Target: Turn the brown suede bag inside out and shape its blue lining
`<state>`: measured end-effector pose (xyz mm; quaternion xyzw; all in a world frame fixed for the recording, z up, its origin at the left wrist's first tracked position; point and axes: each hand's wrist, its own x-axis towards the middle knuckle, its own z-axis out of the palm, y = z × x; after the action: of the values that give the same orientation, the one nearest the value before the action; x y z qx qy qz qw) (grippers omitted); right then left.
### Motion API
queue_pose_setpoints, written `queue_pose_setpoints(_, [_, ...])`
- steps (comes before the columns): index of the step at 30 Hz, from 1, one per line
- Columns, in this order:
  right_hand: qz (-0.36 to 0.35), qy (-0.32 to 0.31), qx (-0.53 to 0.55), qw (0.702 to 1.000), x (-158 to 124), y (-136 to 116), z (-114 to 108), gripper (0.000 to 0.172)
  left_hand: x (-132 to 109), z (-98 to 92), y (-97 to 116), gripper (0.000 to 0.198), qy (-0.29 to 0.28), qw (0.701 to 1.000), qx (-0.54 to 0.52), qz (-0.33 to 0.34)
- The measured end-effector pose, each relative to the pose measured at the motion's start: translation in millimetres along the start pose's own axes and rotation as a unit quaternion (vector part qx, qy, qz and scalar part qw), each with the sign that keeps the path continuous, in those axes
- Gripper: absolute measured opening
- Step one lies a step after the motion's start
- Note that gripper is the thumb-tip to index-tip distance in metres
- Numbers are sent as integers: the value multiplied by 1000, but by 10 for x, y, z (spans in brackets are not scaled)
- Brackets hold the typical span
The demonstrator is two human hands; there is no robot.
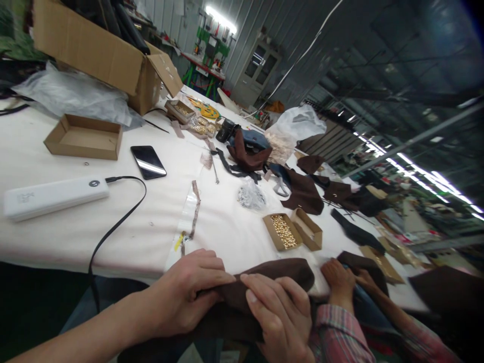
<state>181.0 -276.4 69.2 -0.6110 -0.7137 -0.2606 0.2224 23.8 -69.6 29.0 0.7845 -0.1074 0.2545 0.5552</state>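
Note:
A dark brown piece of fabric (280,269) lies bunched at the near edge of the white-covered table, with both my hands on it. My left hand (189,290) pinches its left end between thumb and fingers. Close beside it, my right hand (278,315) grips the same piece from the right, its fingers bent over the cloth. The two sets of fingertips almost meet. Part of the fabric hangs below the hands, and its underside is hidden.
A person in plaid sleeves works on the right, hands (338,280) on dark cloth. Ahead stands a small box of gold metal pieces (283,232). Leftward lie a phone (148,162), a white power bank (56,196) with a black cable (113,227), and a shallow cardboard box (83,148).

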Motion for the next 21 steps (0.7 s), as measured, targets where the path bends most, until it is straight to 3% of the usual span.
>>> queue_pose_setpoints(8, [-9, -11, 95, 995, 199, 12, 41, 21, -7, 43, -102, 13, -18, 999, 26, 9])
queue_pose_setpoints(16, [11, -11, 86, 996, 149, -49, 11, 23, -38, 17, -88, 2, -30, 995, 93, 32])
queue_pose_setpoints(21, [-6, -2, -2, 1000, 114, -90, -62, 13, -27, -1, 66, 41, -12, 1000, 23, 18])
